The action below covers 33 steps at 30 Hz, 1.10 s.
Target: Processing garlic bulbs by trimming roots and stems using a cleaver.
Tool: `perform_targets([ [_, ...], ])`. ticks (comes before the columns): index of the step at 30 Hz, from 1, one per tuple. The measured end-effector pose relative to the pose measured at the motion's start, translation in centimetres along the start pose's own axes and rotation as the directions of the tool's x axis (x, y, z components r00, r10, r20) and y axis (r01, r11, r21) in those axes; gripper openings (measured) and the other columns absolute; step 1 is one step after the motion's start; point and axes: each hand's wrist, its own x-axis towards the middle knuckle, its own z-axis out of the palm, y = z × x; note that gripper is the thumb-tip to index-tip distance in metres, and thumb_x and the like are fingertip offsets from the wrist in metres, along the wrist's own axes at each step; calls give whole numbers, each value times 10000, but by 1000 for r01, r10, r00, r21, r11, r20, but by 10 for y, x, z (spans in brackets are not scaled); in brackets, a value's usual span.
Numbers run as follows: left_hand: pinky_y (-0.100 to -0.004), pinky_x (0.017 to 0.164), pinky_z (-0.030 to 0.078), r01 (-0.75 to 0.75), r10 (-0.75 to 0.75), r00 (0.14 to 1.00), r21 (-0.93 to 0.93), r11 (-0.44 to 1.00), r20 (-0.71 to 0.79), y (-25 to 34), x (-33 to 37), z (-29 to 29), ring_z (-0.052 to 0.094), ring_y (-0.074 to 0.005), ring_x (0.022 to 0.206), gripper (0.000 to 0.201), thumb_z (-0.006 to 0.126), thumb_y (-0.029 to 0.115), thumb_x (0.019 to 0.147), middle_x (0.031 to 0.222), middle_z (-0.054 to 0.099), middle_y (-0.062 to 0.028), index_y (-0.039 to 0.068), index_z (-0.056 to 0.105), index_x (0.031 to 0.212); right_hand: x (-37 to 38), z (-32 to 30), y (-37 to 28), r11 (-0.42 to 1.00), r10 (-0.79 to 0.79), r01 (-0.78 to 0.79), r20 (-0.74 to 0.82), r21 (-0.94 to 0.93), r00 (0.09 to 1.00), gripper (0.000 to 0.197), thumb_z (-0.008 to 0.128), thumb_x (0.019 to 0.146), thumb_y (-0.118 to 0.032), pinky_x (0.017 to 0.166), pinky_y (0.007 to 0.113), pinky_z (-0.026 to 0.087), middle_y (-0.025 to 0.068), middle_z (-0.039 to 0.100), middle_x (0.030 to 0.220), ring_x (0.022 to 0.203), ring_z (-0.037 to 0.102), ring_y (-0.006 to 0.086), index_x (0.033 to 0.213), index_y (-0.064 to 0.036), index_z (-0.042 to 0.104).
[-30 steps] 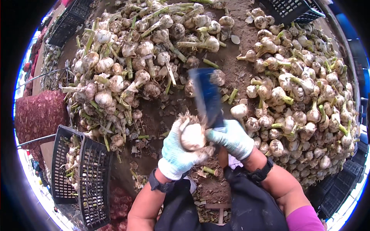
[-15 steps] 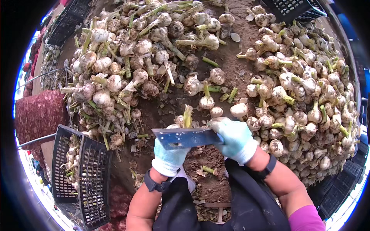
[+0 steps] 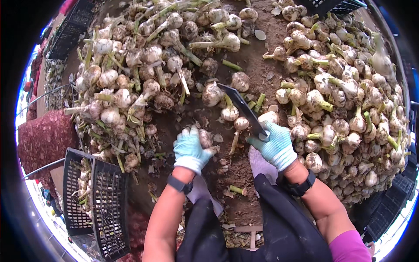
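My right hand, in a pale blue-green glove, grips a broad-bladed knife whose blade points up and to the left. My left hand, gloved the same way, is low over the soil, fingers and thumb apart around the near side of a garlic bulb. Whether it touches the bulb firmly is hard to tell. Between the hands lies a garlic bulb with a stem. A blurred garlic bulb shows above the far right heap.
A heap of long-stemmed garlic spreads on the left, a larger heap on the right. Black plastic crates stand at lower left and upper left. A red mesh sack lies at left. Cut stems litter the soil.
My left hand has let go of a stemmed garlic and opened beside another bulb. The knife has swung from level across the left hand to pointing away. A blurred bulb has appeared over the right heap.
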Motion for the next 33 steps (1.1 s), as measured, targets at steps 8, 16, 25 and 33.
perform_targets([
  [8,-306,692,514,-106,81,994,-606,789,-68,-34,-9,33,611,-210,763,540,730,230,648,858,592,-96,46,444,1067,-20,5,-24,904,-354,371,114,-214,928,216,650,676,-109,559,405,473,137,556,741,649,591,306,867,-66,558],
  [16,-267,778,491,108,2,994,-990,-96,108,23,-43,-52,573,-133,897,376,568,113,844,1021,571,-78,18,431,1181,-30,10,-35,725,-607,615,134,-311,784,271,631,635,-114,510,377,437,96,524,680,588,552,270,878,-49,531],
  [25,-290,776,493,270,111,962,-938,-215,251,28,-69,-75,617,-168,813,479,724,169,682,898,629,-88,-5,505,1072,-14,21,-12,843,-441,423,22,-332,897,185,611,669,-56,517,397,453,142,580,707,592,579,305,851,-47,584],
  [33,-312,873,456,-156,174,979,-930,332,-102,24,-53,-54,567,-198,969,813,852,184,503,1096,553,-101,7,445,1184,-10,-3,-43,633,180,-470,474,615,862,255,708,762,-217,612,226,451,8,633,773,685,548,65,912,-25,633],
])
